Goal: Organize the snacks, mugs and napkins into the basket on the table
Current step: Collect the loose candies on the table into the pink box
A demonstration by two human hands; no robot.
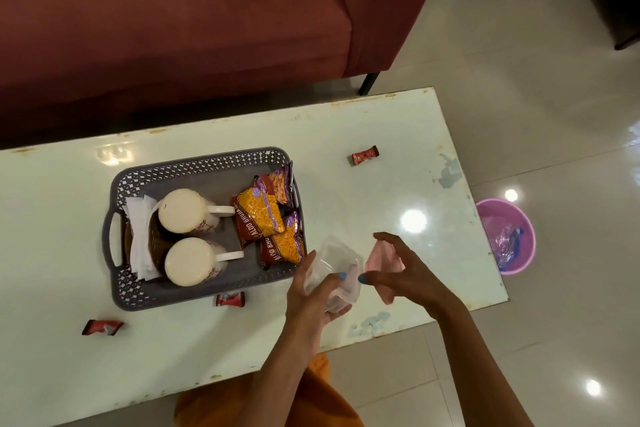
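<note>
Left hand (313,291) has its grip wrapped around a clear plastic container (334,267), fingers curled underneath and thumb across the front, so the lower part of the tub is hidden and what sits inside is hard to make out. Right hand (394,267) hovers just beside it, fingers spread wide and gripping nothing, and it partly covers a pink lid (382,258) lying on the tabletop (363,135); only the lid's upper edge and a lower corner show. Just left of the hands sits the grey perforated basket (194,166), and it is well stocked: two white mugs (188,210) lying side by side with handles pointing right, a stack of white napkins (138,218) wedged against the left wall in a dark woven holder that is mostly hidden, and orange-and-red snack packets (258,215) piled at the right end, overlapping so the count is unclear. A small red wrapped candy (230,299) touches the basket's near edge, another red candy (102,326) lies further left, a third candy (364,156) rests alone beyond. Off the tabletop, a pink bin (509,239) stands on the floor, and a maroon sofa (173,28) fills the top, cut off by the frame.
</note>
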